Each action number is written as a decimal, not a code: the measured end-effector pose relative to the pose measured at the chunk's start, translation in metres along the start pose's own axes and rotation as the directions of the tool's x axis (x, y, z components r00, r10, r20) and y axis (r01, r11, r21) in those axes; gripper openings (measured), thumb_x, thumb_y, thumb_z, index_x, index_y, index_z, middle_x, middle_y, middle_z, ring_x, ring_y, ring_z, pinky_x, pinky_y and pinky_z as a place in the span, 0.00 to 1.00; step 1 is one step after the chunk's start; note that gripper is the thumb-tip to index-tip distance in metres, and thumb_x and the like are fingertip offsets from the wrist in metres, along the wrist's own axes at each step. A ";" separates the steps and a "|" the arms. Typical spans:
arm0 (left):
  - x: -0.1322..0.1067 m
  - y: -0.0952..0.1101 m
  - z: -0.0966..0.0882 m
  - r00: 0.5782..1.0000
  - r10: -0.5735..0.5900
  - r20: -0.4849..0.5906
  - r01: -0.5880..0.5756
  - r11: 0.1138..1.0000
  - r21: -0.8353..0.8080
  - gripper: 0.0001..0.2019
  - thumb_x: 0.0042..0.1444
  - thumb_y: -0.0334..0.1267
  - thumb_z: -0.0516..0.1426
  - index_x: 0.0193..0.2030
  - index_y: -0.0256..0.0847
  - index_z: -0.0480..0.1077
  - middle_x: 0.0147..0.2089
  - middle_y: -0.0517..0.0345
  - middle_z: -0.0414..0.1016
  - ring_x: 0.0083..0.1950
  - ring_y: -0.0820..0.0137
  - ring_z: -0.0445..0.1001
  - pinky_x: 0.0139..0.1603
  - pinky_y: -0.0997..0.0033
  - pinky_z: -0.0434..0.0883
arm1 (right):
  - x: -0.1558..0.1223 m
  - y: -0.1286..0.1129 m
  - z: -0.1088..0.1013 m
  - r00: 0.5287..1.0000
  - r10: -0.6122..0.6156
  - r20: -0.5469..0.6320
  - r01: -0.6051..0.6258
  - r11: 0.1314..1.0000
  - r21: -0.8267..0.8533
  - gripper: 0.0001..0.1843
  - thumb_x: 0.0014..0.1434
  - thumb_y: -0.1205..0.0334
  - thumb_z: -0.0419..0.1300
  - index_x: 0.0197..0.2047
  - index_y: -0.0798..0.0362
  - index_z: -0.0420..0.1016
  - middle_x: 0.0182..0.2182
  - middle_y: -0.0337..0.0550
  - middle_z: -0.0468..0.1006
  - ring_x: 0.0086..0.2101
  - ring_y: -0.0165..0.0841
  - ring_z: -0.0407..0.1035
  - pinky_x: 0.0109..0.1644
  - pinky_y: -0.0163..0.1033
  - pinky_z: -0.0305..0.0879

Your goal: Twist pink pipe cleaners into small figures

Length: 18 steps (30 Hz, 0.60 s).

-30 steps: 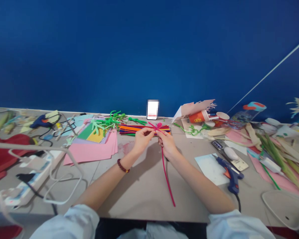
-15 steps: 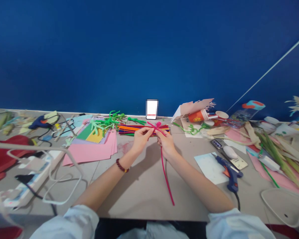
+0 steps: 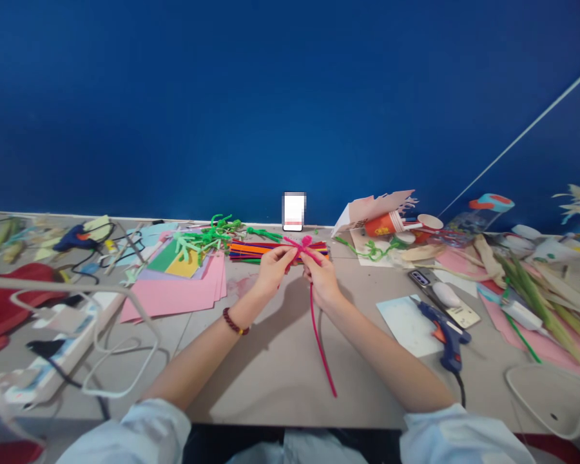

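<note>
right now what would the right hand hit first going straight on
The right hand likely meets the coloured pipe cleaner stack just beyond the pink knot it pinches; depth unclear.

The person wears a light-blue shirt w/ long, loose sleeves. The L sleeve point(image 3: 130, 430) and the R sleeve point(image 3: 457, 438) both show many soft folds, and the cloth looks thin and a little shiny. The shirt front point(image 3: 290, 450) is the same pale colour, seen only as a small part at the bottom of the view. Beside it is dark clothing point(image 3: 207, 448), maybe trousers, but I cannot tell exactly. The L wrist has a bracelet point(image 3: 232, 321) of round dark-red beads w/ one small yellow-gold piece. The L hand point(image 3: 273, 270) and R hand point(image 3: 323, 280) are bare, no gloves.
</note>
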<state>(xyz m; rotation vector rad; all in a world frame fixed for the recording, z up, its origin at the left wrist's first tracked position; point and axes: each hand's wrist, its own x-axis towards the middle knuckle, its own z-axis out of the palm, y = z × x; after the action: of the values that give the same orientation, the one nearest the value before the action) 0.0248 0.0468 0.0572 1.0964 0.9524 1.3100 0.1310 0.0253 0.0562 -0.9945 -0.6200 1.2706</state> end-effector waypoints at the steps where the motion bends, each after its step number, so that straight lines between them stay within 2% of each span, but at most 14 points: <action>1: 0.000 0.001 0.000 1.000 -0.030 0.006 0.030 0.999 -0.020 0.13 0.42 0.45 0.65 0.28 0.36 0.73 0.20 0.63 0.66 0.19 0.81 0.56 0.19 0.78 0.54 | 0.000 0.000 0.000 1.000 -0.002 0.001 0.002 1.000 -0.001 0.18 0.36 0.56 0.69 0.32 0.55 0.75 0.14 0.28 0.62 0.16 0.20 0.48 0.19 0.31 0.42; 4: 0.001 0.005 0.000 0.984 -0.174 0.024 0.176 0.980 -0.091 0.13 0.38 0.43 0.66 0.25 0.36 0.72 0.20 0.62 0.67 0.19 0.80 0.59 0.20 0.78 0.57 | 0.001 0.002 -0.001 1.000 -0.022 0.000 0.022 1.000 -0.015 0.17 0.36 0.57 0.69 0.31 0.54 0.76 0.16 0.30 0.65 0.16 0.20 0.49 0.20 0.31 0.43; 7: 0.002 0.011 0.000 0.947 -0.320 0.038 0.322 0.936 -0.140 0.12 0.37 0.41 0.65 0.24 0.37 0.70 0.22 0.60 0.69 0.22 0.78 0.65 0.21 0.78 0.60 | 0.004 0.005 -0.004 0.999 -0.050 0.019 0.051 0.998 -0.042 0.15 0.38 0.57 0.68 0.31 0.53 0.77 0.19 0.32 0.68 0.17 0.20 0.50 0.20 0.32 0.45; 9: 0.004 0.014 -0.001 0.922 -0.385 0.054 0.388 0.909 -0.149 0.10 0.38 0.38 0.64 0.23 0.37 0.69 0.22 0.61 0.68 0.22 0.78 0.65 0.20 0.78 0.60 | 0.006 0.007 -0.005 0.997 -0.068 0.040 0.070 0.996 -0.062 0.14 0.39 0.57 0.68 0.31 0.53 0.78 0.23 0.34 0.70 0.18 0.20 0.50 0.20 0.32 0.45; 14: 0.005 0.021 -0.002 0.868 -0.470 0.161 0.495 0.845 -0.204 0.07 0.40 0.34 0.62 0.21 0.37 0.67 0.18 0.64 0.64 0.17 0.81 0.58 0.16 0.79 0.53 | 0.006 0.007 -0.006 0.992 -0.111 0.053 0.115 0.991 -0.062 0.11 0.38 0.58 0.69 0.28 0.53 0.79 0.31 0.37 0.70 0.19 0.19 0.51 0.20 0.32 0.44; 18: 0.005 0.026 -0.002 0.846 -0.500 0.185 0.531 0.823 -0.201 0.05 0.40 0.33 0.60 0.21 0.37 0.67 0.18 0.64 0.62 0.18 0.81 0.57 0.15 0.80 0.51 | 0.005 0.005 -0.005 0.988 -0.128 0.082 0.131 0.991 -0.036 0.09 0.38 0.60 0.69 0.27 0.53 0.79 0.31 0.36 0.68 0.19 0.18 0.53 0.20 0.32 0.43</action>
<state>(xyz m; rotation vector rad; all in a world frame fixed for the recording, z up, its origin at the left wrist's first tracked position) 0.0166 0.0503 0.0822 0.6508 0.8850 0.8668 0.1334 0.0289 0.0489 -0.9253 -0.7631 1.1910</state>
